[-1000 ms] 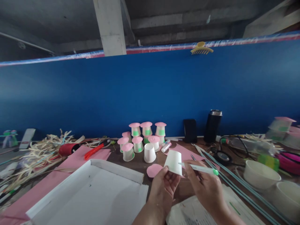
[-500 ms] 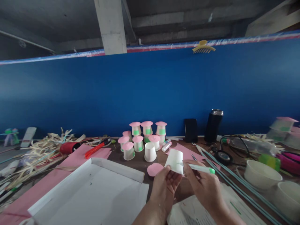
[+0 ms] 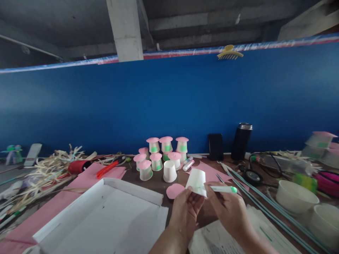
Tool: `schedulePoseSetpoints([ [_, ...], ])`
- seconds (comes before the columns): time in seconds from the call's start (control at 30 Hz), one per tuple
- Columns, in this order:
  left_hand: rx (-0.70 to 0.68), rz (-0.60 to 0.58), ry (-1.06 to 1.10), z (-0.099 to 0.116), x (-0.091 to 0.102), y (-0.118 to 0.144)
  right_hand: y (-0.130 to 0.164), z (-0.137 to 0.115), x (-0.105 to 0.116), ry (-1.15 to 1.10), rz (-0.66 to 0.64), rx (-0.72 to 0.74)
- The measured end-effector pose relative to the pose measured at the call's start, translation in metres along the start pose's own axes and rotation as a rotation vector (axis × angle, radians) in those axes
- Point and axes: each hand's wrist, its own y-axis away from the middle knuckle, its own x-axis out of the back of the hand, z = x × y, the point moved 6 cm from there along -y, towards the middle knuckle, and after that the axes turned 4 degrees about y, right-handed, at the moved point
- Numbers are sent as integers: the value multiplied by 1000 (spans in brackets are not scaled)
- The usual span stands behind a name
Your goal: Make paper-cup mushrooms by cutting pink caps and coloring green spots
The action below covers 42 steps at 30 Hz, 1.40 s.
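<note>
Tilted above the table, a white paper cup (image 3: 196,180) is gripped near its lower edge by my left hand (image 3: 188,208). My right hand (image 3: 227,204) is closed around a white marker (image 3: 222,189) with a green end pointing right. The marker's tip meets the cup's right side, partly hidden by my fingers; a faint green mark shows on the cup there. A pink paper disc (image 3: 175,191) lies just left of my hands. Behind it stands a plain upside-down white cup (image 3: 170,171), beside several cups with pink paper tops (image 3: 145,170) and green patches.
A shallow white box (image 3: 103,215) fills the left front. Pale strips (image 3: 57,165) and a red cup (image 3: 79,166) lie beyond it. To the right are teal cords (image 3: 261,197), white bowls (image 3: 296,197), a black bottle (image 3: 241,141) and a phone-like black slab (image 3: 215,147).
My right hand has shifted slightly left with the marker, which now lies more level. The cup has tilted a little in my left hand, and green shows on its side.
</note>
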Motion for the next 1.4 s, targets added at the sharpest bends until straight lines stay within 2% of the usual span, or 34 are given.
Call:
schedulePoseSetpoints([
  [0.2, -15, -3, -15, 1, -2, -1, 0, -3, 2, -9, 13, 15],
  [0.37, -13, -7, -5, 1, -2, 0, 0, 0, -1, -28, -30, -11],
  [0.53, -14, -22, -16, 0, -3, 1, -1, 1, 0, -26, 28, 5],
  [0.7, -46, -43, -17, 2, -4, 0, 0, 1, -2, -25, -28, -30],
  [0.77, -40, -53, -8, 2, -5, 0, 0, 1, -1, -20, -10, -23],
  [0.9, -11, -30, -4, 1, -4, 0, -1, 0, 2, -9, 39, 7],
  [1.1, -21, -22, 38, 0, -2, 0, 0, 5, -3, -16, -31, -41],
  [1.3, 15, -6, -10, -2, -3, 0, -2, 4, 4, 6, 64, 14],
  [1.4, 6, -3, -5, -2, -4, 1, -2, 5, 2, 17, 31, -4],
])
